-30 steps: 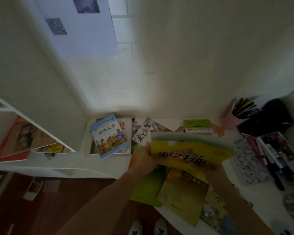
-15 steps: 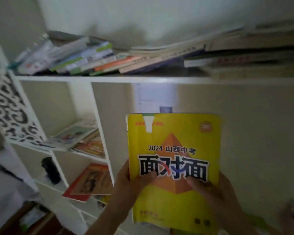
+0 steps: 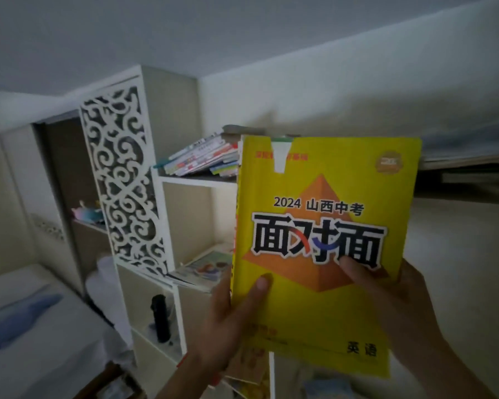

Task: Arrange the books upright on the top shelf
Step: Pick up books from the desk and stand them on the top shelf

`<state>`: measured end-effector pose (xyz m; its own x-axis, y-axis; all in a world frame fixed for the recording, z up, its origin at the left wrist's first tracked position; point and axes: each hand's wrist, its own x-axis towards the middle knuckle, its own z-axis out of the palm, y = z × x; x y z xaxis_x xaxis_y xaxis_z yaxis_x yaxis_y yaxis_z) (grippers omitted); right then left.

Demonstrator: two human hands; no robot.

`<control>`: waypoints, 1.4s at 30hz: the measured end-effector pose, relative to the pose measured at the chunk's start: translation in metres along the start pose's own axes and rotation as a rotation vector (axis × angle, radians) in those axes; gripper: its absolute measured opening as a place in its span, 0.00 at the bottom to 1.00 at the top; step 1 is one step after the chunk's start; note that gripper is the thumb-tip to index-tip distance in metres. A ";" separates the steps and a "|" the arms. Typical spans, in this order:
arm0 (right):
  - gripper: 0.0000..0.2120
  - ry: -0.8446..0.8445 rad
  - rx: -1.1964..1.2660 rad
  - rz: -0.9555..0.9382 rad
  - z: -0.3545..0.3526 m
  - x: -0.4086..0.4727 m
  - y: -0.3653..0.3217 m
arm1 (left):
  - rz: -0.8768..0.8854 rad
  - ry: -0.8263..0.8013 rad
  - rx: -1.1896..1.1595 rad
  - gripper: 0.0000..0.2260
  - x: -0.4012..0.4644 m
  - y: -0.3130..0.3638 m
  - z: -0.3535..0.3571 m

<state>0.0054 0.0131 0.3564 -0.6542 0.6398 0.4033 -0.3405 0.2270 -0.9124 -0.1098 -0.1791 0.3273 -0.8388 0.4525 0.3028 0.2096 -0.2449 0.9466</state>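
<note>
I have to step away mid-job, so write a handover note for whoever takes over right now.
Left hand: grips the yellow book at its lower left edge, thumb on the cover.
Right hand: grips the lower right edge, thumb on the title.
The book is held upright, cover facing the camera, in front of the white shelf unit.
Top shelf: a pile of books leans over at the left; more lie flat at the right.
Done: none visibly upright.
Left: place this book, stand the others.
</note>
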 end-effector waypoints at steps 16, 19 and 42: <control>0.25 -0.215 -0.298 -0.209 0.234 0.111 -0.049 | 0.613 0.566 0.448 0.06 0.136 0.105 -0.249; 0.22 -0.120 -0.278 -0.284 0.260 0.144 -0.056 | 0.747 0.637 0.556 0.07 0.176 0.134 -0.267; 0.18 -0.062 -2.037 -0.879 0.372 0.267 -0.057 | 0.915 0.841 0.901 0.16 0.272 0.123 -0.294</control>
<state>-0.4009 -0.1018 0.5420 -0.8041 -0.0291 0.5938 0.4536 0.6156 0.6444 -0.4601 -0.3382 0.4940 -0.2239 -0.2353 0.9458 0.7607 0.5644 0.3205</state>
